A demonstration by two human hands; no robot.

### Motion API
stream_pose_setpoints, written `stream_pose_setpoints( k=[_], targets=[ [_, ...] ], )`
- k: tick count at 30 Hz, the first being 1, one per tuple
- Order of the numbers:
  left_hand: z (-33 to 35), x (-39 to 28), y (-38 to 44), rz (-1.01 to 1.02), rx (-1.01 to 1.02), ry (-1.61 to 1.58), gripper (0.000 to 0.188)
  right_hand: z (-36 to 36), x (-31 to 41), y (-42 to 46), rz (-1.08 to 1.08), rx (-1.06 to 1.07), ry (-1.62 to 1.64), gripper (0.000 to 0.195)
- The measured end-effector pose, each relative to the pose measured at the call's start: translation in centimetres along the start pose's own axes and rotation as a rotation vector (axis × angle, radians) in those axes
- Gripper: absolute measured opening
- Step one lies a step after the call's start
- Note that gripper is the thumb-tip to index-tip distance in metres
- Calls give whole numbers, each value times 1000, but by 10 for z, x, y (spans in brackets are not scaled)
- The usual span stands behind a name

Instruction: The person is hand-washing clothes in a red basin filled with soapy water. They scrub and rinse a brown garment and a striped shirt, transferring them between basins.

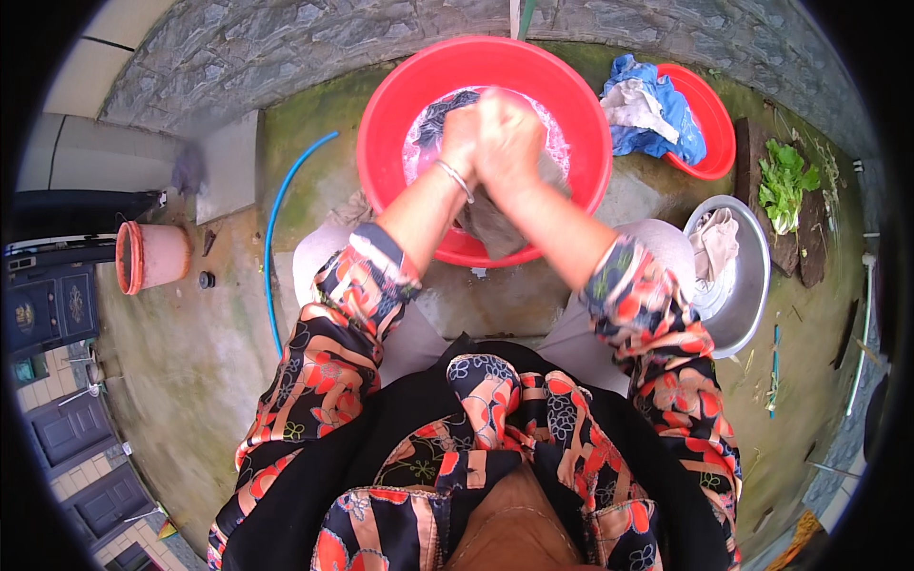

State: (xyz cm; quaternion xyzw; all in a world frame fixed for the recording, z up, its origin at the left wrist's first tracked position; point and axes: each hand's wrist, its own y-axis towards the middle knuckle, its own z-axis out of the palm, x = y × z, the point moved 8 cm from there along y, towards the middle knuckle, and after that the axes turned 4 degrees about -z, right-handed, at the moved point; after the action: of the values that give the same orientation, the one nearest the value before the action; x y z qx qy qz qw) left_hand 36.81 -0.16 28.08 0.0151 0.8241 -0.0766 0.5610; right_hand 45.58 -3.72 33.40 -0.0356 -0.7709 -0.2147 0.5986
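Both of my hands meet over a large red plastic basin (593, 214) that holds sudsy water and wet cloth. My left hand (460, 135), with a silver bangle at the wrist, presses against my right hand (507, 132); both are blurred. Dark patterned cloth (439, 118) lies just left of them in the suds. Grey-brown cloth (493, 225) hangs below my hands onto the basin's near wall. Whether either hand grips cloth is hidden by the hands themselves.
A smaller red basin (721, 135) with blue and grey cloths and a metal basin (760, 285) with a pale cloth stand at right. Leafy greens (785, 182) lie on a board beyond. A blue hose (270, 250) and pink bucket (161, 257) are at left; a stone wall (285, 43) runs behind.
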Motion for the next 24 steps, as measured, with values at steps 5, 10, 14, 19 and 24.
stream_pose_setpoints(
  k=[5,10,14,19,24],
  targets=[
    [25,9,-24,-418,-145,-708,29,-22,-18,49,2,-138,-126,46],
    [5,15,-7,-255,-33,-721,29,8,5,-6,-167,-125,81,44],
    [16,14,-29,-402,-209,-640,28,-13,-23,35,66,-97,-65,46],
    [9,9,-19,-246,-69,-617,30,-1,-20,13,21,-114,50,45],
    [25,25,-27,-473,-128,-714,30,-16,-29,29,27,-149,-19,47]
  ],
)
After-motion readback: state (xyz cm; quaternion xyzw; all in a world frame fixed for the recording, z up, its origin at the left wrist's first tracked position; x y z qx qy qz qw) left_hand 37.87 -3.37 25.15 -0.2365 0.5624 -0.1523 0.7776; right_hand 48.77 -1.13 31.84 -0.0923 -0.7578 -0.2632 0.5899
